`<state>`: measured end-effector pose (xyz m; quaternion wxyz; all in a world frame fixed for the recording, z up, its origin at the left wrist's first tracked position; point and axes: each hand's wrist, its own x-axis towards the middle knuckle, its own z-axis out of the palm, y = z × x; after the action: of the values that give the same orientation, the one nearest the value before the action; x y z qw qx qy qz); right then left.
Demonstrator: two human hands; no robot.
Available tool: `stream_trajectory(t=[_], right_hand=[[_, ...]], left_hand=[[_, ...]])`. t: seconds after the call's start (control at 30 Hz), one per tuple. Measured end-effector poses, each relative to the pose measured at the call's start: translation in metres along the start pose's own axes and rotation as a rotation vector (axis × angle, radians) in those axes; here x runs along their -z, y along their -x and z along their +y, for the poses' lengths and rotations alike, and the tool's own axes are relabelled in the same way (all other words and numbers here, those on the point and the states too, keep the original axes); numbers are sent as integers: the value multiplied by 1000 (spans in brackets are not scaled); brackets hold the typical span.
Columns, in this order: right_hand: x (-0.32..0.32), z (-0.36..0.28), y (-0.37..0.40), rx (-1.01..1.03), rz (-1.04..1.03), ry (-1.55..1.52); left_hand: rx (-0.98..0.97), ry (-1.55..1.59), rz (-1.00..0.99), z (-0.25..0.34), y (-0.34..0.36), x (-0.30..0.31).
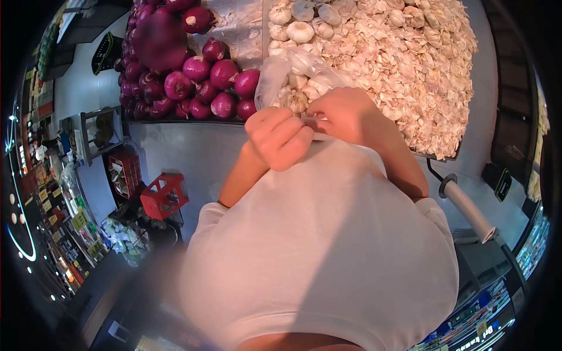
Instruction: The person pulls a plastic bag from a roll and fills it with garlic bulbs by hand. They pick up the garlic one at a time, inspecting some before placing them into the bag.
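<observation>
**Both hands closed on a bag of garlic at the produce worktop**

From my feed, looking down over a white shirt, I see both hands raised together in front of the chest. The left hand is curled into a tight fist, its grip closed on the lower end of a clear plastic bag. The right hand sits just beside it, touching it, with the fingers pinched onto the same bag; that grip is closed too. How much film sits inside either hand I cannot tell, since the knuckles hide it.

The bag stands up from the hands and leans over the edge of the worktop. Several garlic bulbs show through its film, right above the fingers.

Behind the bag, a broad garlic pile covers the right part of the worktop, with loose papery skins among the whole heads. To the left of it lie red onions, heaped close together.

Below, on the floor to the left, stands a red basket. To the right, a grey handle slants near the right elbow.
</observation>
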<state>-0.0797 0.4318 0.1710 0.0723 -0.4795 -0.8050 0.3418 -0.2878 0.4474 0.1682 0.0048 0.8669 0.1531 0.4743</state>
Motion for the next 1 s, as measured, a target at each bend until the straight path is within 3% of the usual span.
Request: stream_trajectory(t=[0.17, 0.27, 0.3, 0.4, 0.53, 0.67, 0.73, 0.77, 0.87, 0.97, 1.0], right_hand=[[13, 21, 13, -366, 217, 164], [13, 41, 16, -306, 518, 177], [22, 40, 16, -373, 484, 60], [23, 59, 4, -351, 844, 39], [33, 90, -25, -331, 1077, 478], [14, 145, -49, -368, 804, 406], [10, 151, -56, -444, 562, 356], [8, 150, -60, -471, 567, 380], [2, 148, -72, -485, 653, 455], [0, 149, -84, -346, 861, 531], [3, 152, -92, -284, 911, 556]], left_hand=[[-9, 44, -112, 13, 2, -22], [-23, 51, -97, 17, 4, -30], [-7, 69, -69, 17, 4, -29], [25, 108, -7, 14, 3, -23], [43, 127, -21, 13, -2, -18], [156, 205, -182, 11, -11, -8], [435, 379, -178, 6, -14, -5], [575, 464, -175, 3, -16, -4], [740, 298, -235, -34, -18, -8], [381, -125, -465, -61, -24, -18], [415, -50, -555, -62, -22, -21]])
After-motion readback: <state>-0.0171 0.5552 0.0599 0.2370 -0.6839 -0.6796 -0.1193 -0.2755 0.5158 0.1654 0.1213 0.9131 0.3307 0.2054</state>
